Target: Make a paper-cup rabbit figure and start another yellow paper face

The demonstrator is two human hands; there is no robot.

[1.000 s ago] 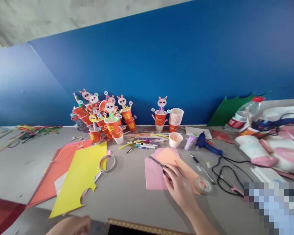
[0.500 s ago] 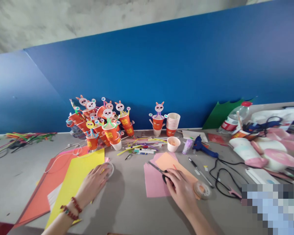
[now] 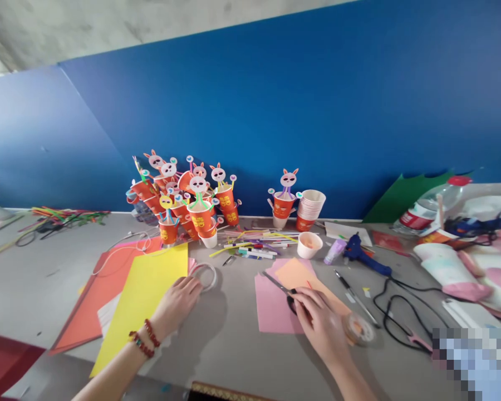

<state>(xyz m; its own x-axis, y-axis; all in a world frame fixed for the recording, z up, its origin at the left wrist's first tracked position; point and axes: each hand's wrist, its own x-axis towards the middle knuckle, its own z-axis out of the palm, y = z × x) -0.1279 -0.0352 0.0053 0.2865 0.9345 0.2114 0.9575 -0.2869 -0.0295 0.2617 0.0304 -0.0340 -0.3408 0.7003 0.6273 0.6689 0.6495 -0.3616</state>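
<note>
Gleams like smooth metal along the blades of the slim, black-handled scissors (image 3: 276, 283). Looks like flat, matt paper beneath the scissors, in the pink four-sided sheet (image 3: 275, 314), and left of them, in the large yellow sheet (image 3: 146, 289). Seems smooth and papery behind them, in the stack of orange-and-white cups (image 3: 311, 206). Shows clear, glossy plastic far right of them, in the red-capped bottle (image 3: 436, 201).

Right hand (image 3: 320, 326) holding scissors (image 3: 276, 282), left hand (image 3: 178, 304) by white ring (image 3: 214, 276)

Red cups (image 3: 201, 217) w/ gold 囍-like sign (image 3: 225, 199); btl label (image 3: 414, 220) txt illegible
</note>
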